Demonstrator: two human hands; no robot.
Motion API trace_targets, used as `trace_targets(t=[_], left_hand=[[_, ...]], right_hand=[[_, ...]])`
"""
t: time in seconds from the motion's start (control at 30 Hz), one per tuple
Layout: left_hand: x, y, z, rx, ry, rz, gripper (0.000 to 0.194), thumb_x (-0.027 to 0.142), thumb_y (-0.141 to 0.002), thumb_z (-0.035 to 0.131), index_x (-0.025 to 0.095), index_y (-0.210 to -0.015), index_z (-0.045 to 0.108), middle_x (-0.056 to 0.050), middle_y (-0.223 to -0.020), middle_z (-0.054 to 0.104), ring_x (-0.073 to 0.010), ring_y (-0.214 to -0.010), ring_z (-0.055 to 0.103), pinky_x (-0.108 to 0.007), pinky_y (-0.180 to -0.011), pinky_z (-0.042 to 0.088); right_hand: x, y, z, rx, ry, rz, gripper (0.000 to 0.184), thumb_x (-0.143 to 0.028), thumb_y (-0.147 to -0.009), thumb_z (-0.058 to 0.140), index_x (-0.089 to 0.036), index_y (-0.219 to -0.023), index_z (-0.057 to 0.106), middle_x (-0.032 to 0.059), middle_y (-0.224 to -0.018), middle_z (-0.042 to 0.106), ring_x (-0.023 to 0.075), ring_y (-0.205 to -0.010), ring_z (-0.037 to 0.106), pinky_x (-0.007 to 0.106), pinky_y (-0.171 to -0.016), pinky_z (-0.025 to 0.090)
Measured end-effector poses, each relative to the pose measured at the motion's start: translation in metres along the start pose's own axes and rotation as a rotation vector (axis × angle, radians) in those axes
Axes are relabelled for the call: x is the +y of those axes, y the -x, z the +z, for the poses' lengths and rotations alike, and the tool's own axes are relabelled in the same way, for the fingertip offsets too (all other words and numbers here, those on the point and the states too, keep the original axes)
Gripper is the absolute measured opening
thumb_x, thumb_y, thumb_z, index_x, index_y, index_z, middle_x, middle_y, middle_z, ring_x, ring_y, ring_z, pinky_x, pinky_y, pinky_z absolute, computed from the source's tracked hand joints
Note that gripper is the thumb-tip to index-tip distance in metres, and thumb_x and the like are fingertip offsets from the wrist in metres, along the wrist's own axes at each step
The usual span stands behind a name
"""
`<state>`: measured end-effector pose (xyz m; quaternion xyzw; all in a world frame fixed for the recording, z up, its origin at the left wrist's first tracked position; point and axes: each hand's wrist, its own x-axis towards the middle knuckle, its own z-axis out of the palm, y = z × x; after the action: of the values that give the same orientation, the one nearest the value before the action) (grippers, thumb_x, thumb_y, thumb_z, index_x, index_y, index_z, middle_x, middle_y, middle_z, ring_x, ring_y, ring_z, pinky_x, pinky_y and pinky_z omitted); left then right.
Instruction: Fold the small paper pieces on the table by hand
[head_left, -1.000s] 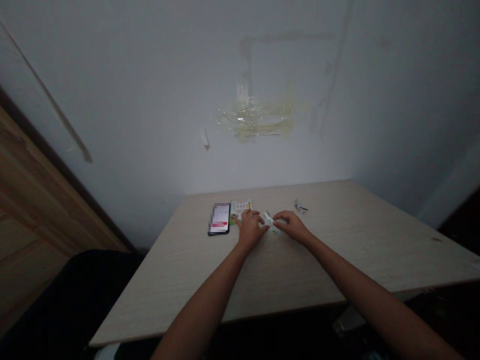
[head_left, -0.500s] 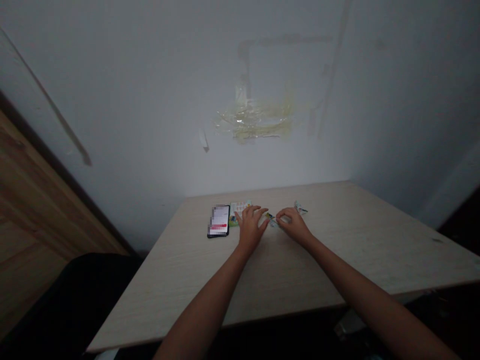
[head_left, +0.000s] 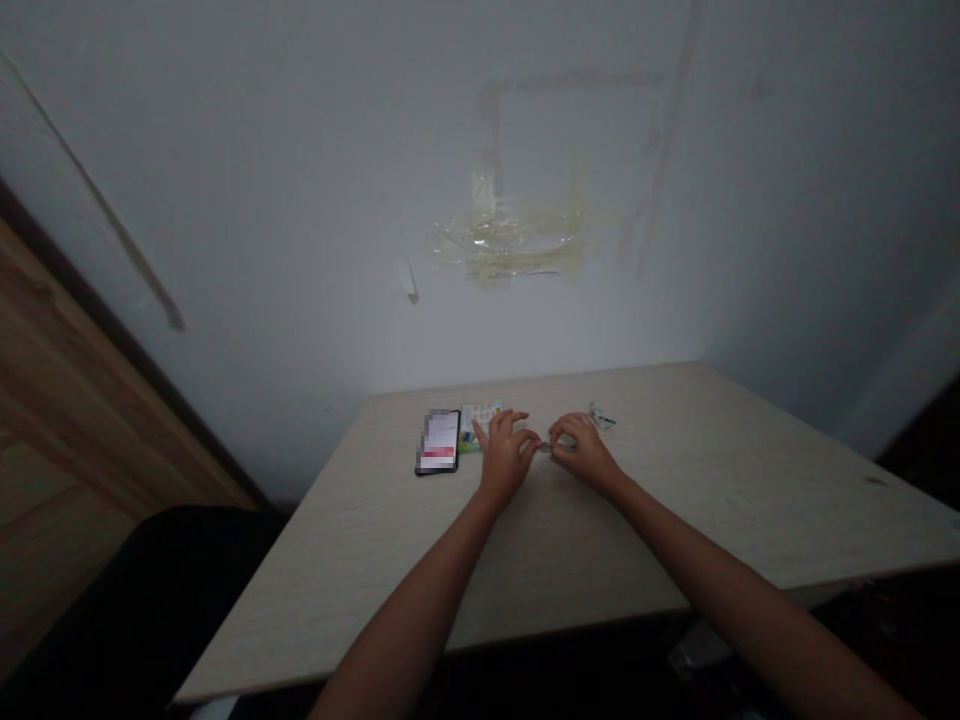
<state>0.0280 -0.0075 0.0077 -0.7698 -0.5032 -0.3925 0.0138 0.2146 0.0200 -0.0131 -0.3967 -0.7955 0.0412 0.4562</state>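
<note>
Between my two hands is a small, thin greyish piece [head_left: 545, 447], too small and dim to name. My left hand [head_left: 504, 455] pinches its left end between thumb and forefinger, with the other fingers raised. The right end is pinched by my right hand [head_left: 585, 447], its fingers curled. A printed green and white sheet or packet [head_left: 480, 413] lies behind my left hand and is partly covered by it. Just beyond my right hand rests a crumpled, printed scrap that looks like a wrapper [head_left: 600, 415].
A phone [head_left: 438, 442] with its screen lit lies left of the printed sheet. All of this is on a pale wooden table [head_left: 360, 560], its back edge against a grey wall with peeling clear tape [head_left: 517, 245]. A dark shape [head_left: 172, 600] stands at the left.
My left thumb and forefinger have closed onto the small piece. It showed printed colours between the hands before and now looks thin and grey. Phone and sheet have not moved.
</note>
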Motion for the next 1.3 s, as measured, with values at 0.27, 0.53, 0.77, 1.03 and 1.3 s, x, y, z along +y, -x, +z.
trace_targets(t=[0.27,0.53,0.77,1.03,1.3], left_hand=[[-0.004,-0.005,0.001,0.02,0.086,-0.106,0.006,0.026,-0.083,0.071,0.028,-0.078,0.073,-0.003,-0.127,0.062,-0.0295,-0.13,0.044,-0.074,-0.111,0.008],[-0.02,-0.012,-0.011,0.099,0.13,-0.294,0.005,0.022,-0.082,0.07,0.025,-0.08,0.074,-0.007,-0.124,0.064,-0.0301,-0.128,0.047,-0.069,-0.112,0.016],[-0.023,-0.01,-0.008,0.084,0.138,-0.285,0.002,0.026,-0.081,0.073,0.026,-0.08,0.075,-0.006,-0.123,0.064,-0.0313,-0.127,0.047,-0.07,-0.111,0.013],[-0.015,-0.007,0.001,0.011,0.168,-0.161,0.002,0.023,-0.08,0.074,0.025,-0.081,0.074,-0.005,-0.119,0.066,-0.0264,-0.124,0.05,-0.06,-0.113,0.023],[-0.007,-0.001,0.0,-0.04,0.074,-0.028,0.004,0.023,-0.081,0.071,0.027,-0.082,0.072,-0.003,-0.122,0.065,-0.0266,-0.13,0.045,-0.065,-0.115,0.011]], right_hand=[[0.008,0.001,-0.002,0.007,0.1,0.06,0.007,-0.016,-0.073,0.064,-0.021,-0.076,0.062,0.0048,-0.088,0.065,0.0244,-0.098,0.054,0.041,-0.095,0.039],[0.034,0.003,-0.007,0.05,0.101,0.118,0.004,-0.017,-0.073,0.061,-0.021,-0.072,0.06,0.0049,-0.084,0.066,0.0242,-0.092,0.056,0.041,-0.091,0.042],[0.024,0.001,-0.01,0.056,0.024,0.083,0.012,-0.027,-0.087,0.06,-0.021,-0.093,0.068,0.0066,-0.095,0.068,0.0244,-0.097,0.057,0.043,-0.094,0.042],[0.003,0.001,-0.005,-0.085,-0.087,-0.024,0.013,-0.031,-0.09,0.063,-0.023,-0.095,0.072,0.0061,-0.092,0.069,0.0221,-0.094,0.059,0.038,-0.089,0.044],[0.0,-0.001,-0.006,-0.09,-0.103,-0.019,0.012,-0.031,-0.088,0.065,-0.022,-0.085,0.073,0.0056,-0.086,0.069,0.0222,-0.091,0.06,0.038,-0.086,0.045]])
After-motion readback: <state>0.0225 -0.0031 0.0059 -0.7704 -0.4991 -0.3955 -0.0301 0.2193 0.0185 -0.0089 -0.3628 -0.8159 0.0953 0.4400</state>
